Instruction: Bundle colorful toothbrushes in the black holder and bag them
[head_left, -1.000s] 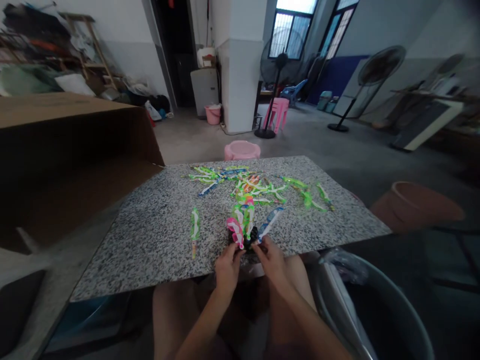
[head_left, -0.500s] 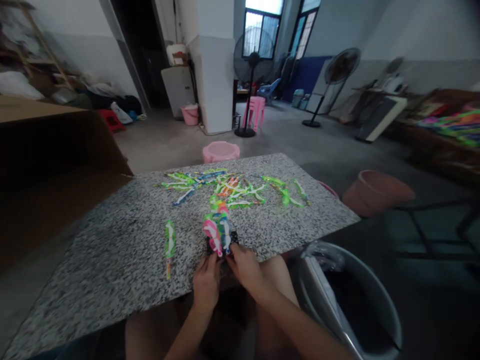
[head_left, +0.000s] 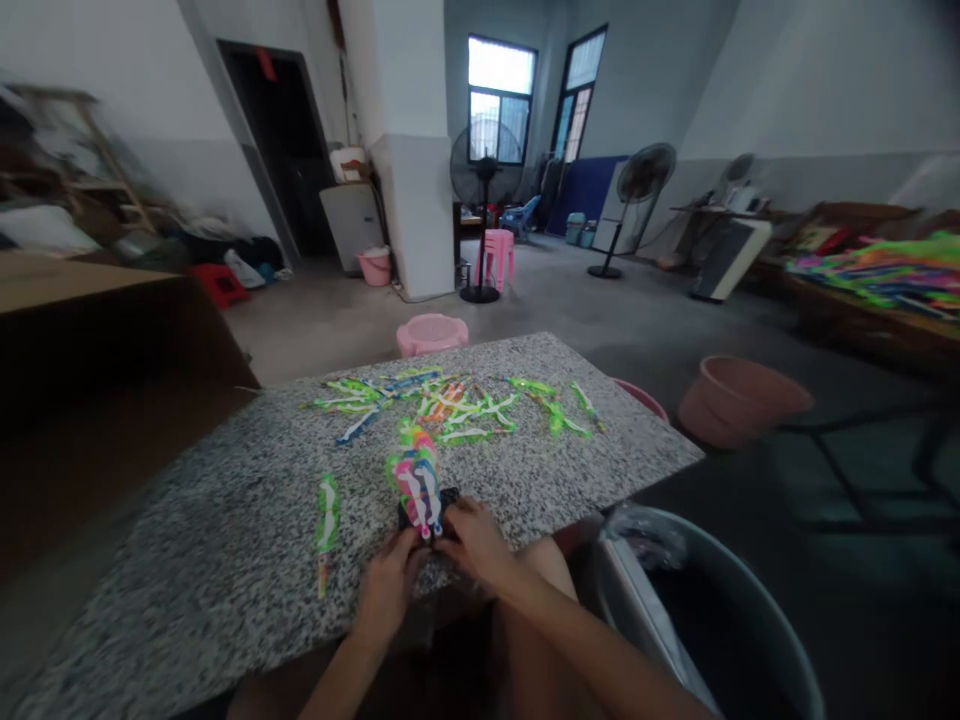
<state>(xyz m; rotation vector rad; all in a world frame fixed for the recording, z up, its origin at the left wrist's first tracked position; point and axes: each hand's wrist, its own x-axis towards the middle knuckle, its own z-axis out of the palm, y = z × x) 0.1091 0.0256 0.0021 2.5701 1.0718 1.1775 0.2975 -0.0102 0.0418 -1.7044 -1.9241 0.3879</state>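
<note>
At the near side of the table, a small bundle of bright pink, blue, green and yellow plastic pieces (head_left: 417,480) stands over a black, light-dotted block (head_left: 450,498). My left hand (head_left: 388,582) is closed at the block's near left, its fingertips by the lower ends of the pieces. My right hand (head_left: 476,543) has its fingers curled at the block's right side. What lies under the fingertips is partly hidden. A single green piece with a white wavy strip (head_left: 327,525) lies to the left, apart from both hands.
Similar pieces (head_left: 465,412) are scattered along the back of the speckled table (head_left: 225,540). A large open cardboard box (head_left: 112,300) borders the left side. Right of my legs stands a grey bin (head_left: 795,640); farther off are a pink bucket (head_left: 735,405) and pink stool (head_left: 433,332).
The view has tilted up and shifted slightly, so the table's contents appear lower and farther left. Both hands stay at the black block and the bundle.
</note>
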